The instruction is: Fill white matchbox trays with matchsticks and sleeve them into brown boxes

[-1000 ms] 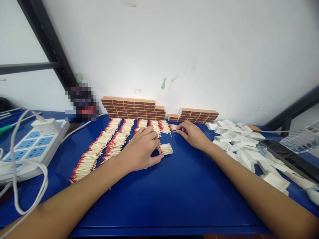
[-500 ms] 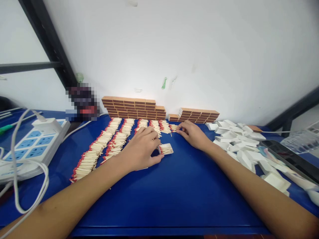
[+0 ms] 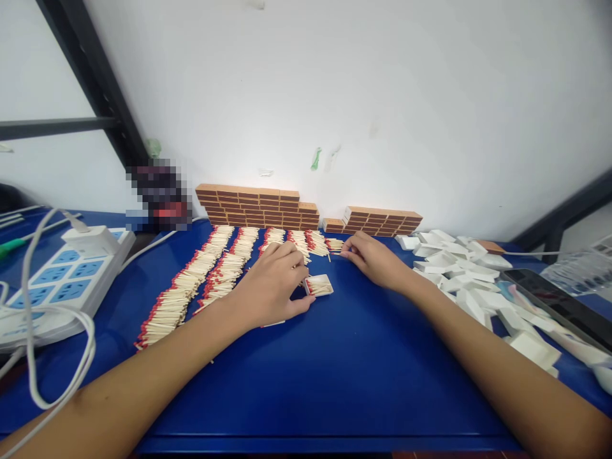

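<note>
My left hand (image 3: 272,284) rests on the blue table (image 3: 335,370), fingers curled around the left side of a small white matchbox tray (image 3: 319,286) partly filled with red-tipped matches. Farther back, my right hand (image 3: 375,258) has its fingertips pinched on a few matches (image 3: 335,244) at the right end of the match rows. Several long rows of matches (image 3: 201,280) run from the left front toward the wall.
Brown matchbox sleeves (image 3: 258,207) are stacked against the wall, with a second stack (image 3: 382,222) to the right. Empty white trays (image 3: 459,271) lie piled at right beside a dark phone (image 3: 559,306). A white power strip (image 3: 62,280) with cables sits at left.
My right hand has shifted slightly to the right along the matches. My left hand and the tray stay where they were.
</note>
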`<state>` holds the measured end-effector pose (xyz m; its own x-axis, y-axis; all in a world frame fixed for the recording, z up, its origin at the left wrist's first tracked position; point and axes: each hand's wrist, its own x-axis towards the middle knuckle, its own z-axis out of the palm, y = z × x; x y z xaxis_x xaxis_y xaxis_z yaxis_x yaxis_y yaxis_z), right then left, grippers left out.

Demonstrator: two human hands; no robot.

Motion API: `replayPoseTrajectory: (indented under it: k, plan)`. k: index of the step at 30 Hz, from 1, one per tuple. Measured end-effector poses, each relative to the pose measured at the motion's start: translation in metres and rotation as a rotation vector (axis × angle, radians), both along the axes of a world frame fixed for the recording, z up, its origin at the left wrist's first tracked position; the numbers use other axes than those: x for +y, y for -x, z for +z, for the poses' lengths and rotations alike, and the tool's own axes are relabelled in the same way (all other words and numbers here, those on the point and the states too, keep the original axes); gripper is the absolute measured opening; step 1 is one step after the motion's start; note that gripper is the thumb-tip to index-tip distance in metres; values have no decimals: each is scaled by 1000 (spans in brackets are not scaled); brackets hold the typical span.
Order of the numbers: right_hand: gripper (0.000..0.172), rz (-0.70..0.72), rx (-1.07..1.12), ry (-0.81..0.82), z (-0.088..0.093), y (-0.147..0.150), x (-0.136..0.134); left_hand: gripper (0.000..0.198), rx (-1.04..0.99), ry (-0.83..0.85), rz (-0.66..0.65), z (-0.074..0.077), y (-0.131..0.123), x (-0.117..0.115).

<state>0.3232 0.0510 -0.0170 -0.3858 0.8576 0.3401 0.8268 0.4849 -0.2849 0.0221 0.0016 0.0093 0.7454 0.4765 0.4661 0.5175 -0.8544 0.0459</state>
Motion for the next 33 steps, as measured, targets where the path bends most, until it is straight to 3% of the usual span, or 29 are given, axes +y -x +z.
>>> replayPoseTrajectory:
  k: [6, 11, 14, 17, 22, 26, 33]
  plan:
    - [12, 137, 25, 48, 25, 34, -43, 23, 15, -5, 5, -1, 0, 1]
    - [12, 246, 40, 125, 26, 56, -63, 24, 8, -32, 0, -4, 0, 1]
    - [13, 218, 108, 147, 26, 51, -55, 24, 7, -34, -3, -3, 0, 1]
    - [18, 87, 183, 56, 22, 34, -35, 25, 10, -29, -2, -2, 0, 0]
    - [16, -88, 115, -47, 3, 3, -2, 24, 22, -23, -2, -1, 0, 0]
    - [18, -85, 60, -18, -8, -3, 8, 26, 25, -29, 7, 0, -1, -1]
    - [22, -54, 37, -36, -9, -4, 7, 25, 32, -7, 4, 2, -1, -2]
